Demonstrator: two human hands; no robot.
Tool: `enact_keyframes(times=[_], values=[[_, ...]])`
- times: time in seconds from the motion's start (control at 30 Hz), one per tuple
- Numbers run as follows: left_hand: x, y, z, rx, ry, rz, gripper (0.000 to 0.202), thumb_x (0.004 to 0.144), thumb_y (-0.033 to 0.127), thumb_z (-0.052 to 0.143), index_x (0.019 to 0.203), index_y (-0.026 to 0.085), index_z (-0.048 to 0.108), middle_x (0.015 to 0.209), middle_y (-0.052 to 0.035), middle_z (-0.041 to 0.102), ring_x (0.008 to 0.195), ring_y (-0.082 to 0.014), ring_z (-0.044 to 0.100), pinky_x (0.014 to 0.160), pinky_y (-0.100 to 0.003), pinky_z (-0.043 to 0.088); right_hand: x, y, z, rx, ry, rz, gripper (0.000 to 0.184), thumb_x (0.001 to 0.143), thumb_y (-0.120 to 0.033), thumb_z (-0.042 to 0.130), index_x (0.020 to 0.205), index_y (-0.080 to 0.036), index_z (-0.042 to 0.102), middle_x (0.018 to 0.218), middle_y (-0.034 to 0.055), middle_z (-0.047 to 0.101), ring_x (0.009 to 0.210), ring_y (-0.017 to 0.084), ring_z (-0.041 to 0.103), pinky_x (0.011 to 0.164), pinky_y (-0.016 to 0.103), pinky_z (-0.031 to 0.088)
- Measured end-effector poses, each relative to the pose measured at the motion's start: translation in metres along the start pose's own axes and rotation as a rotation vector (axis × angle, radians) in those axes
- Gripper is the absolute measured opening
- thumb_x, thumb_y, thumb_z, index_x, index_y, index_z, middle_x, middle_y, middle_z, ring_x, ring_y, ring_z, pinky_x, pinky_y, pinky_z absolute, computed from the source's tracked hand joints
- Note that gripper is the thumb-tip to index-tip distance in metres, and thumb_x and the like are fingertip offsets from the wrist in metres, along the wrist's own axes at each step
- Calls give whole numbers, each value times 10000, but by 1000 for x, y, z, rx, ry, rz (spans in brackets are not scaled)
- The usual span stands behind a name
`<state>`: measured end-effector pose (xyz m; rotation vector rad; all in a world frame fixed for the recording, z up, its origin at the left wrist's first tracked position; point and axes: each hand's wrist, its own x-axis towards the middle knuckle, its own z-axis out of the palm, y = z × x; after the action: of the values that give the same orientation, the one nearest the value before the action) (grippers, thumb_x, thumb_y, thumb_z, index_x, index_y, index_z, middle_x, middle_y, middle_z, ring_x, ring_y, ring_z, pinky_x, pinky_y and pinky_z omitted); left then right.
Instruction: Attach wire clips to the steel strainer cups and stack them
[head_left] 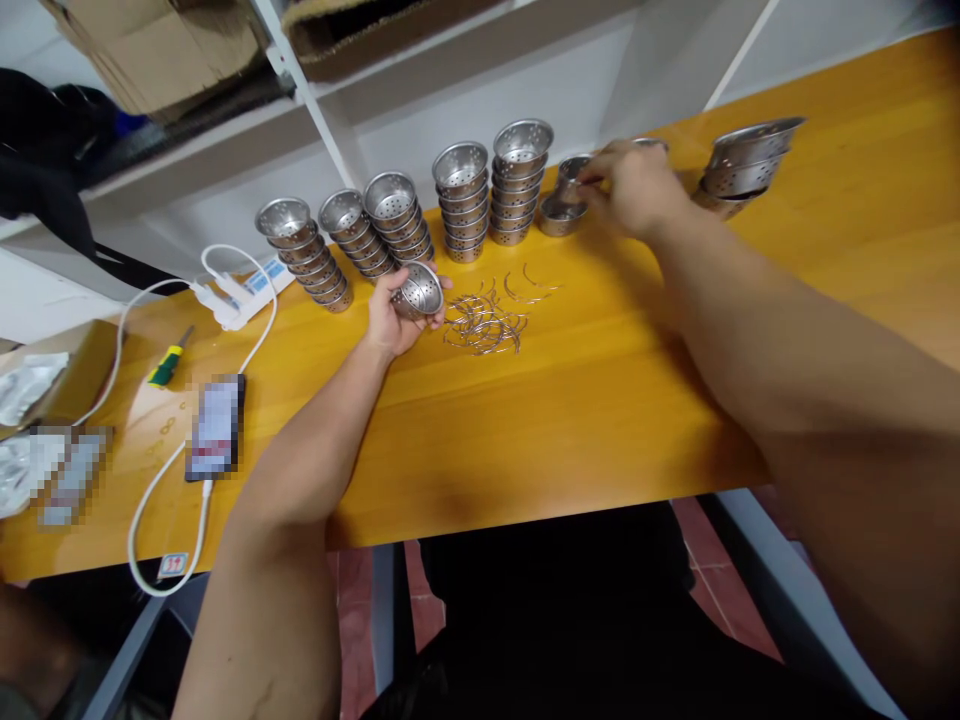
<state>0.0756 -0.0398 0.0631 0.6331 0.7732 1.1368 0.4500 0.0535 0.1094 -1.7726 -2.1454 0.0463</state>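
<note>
My left hand (391,318) is closed around a small perforated steel strainer cup (418,291), held just above the yellow table (570,400). A loose pile of bent wire handles (486,322) lies right beside it. My right hand (634,187) reaches to the back of the table, its fingers pinched on the rim of a steel cup (571,176) that sits on a short stack (561,214). Several stacks of the same cups (462,200) stand in a row along the wall.
Another leaning stack of cups (742,165) sits at the back right. At the left lie a white power strip (232,292) with cable, a yellow-green screwdriver (169,360), a phone (216,426) and plastic bags. White shelving with cardboard boxes rises behind.
</note>
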Motion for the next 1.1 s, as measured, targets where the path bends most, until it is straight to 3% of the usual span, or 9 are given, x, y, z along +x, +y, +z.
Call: enact_keyframes(times=[0.13,0.23,0.37,0.47,0.67,0.77,0.87,1.0,1.1], values=[[-4,2,6,34,53,-4,738,1102,829,656,1507,248,866,957,-94,943,532,-234,798,475,-332,553,4,5,18,-35,-58,-53,380,1344,-159,671,1596,-58,936,1706,332,825,1696,470,715,1452,628,483],[-4,0,7,102,73,27,756,1089,869,673,1468,246,872,1007,-107,954,615,-256,858,494,-330,558,5,7,19,-28,-73,-62,389,1369,-189,667,1627,-52,923,1696,311,845,1670,419,755,1443,548,491],[1,-5,0,197,3,98,779,1034,914,703,1387,242,876,1064,-136,966,798,-310,949,542,-360,615,2,3,18,15,-94,-63,382,1338,-115,732,1665,-39,916,1622,291,890,1475,313,862,1249,400,574],[5,-8,-7,263,-37,136,817,995,952,726,1378,245,871,1098,-147,970,902,-338,975,629,-404,693,1,0,20,32,-100,-47,392,1330,-85,737,1680,-34,906,1618,289,891,1432,278,870,1185,367,557],[10,-9,-11,267,19,173,852,1033,1018,710,1376,256,880,1038,-112,946,813,-284,911,706,-426,742,3,-2,25,60,-103,-79,343,1294,-87,805,1606,-29,937,1682,323,851,1524,324,809,1311,414,528],[11,-9,-8,284,28,148,886,1062,1058,664,1349,249,883,1026,-115,941,733,-261,871,644,-408,714,4,-2,16,98,-16,-119,379,1257,-116,880,1620,-23,937,1702,349,821,1607,376,760,1437,478,512],[10,-9,-4,279,1,134,906,1073,1082,639,1367,259,877,1077,-118,952,651,-214,820,590,-374,675,1,-10,1,148,107,-153,398,1303,-186,815,1667,-55,906,1723,331,790,1639,354,720,1481,476,501],[9,-9,4,294,48,127,908,1078,1086,629,1415,281,876,1269,-152,968,671,-204,829,604,-376,666,-18,-49,-9,428,178,-388,224,1299,-308,742,1313,-205,941,1365,204,874,1248,314,783,1242,479,638],[10,-12,7,297,85,123,900,1059,1100,651,1431,311,870,1145,-118,943,783,-262,895,635,-384,675,-41,-96,10,632,-101,-750,243,1264,-415,763,1329,-235,913,1349,146,862,1158,316,799,1106,496,684]])
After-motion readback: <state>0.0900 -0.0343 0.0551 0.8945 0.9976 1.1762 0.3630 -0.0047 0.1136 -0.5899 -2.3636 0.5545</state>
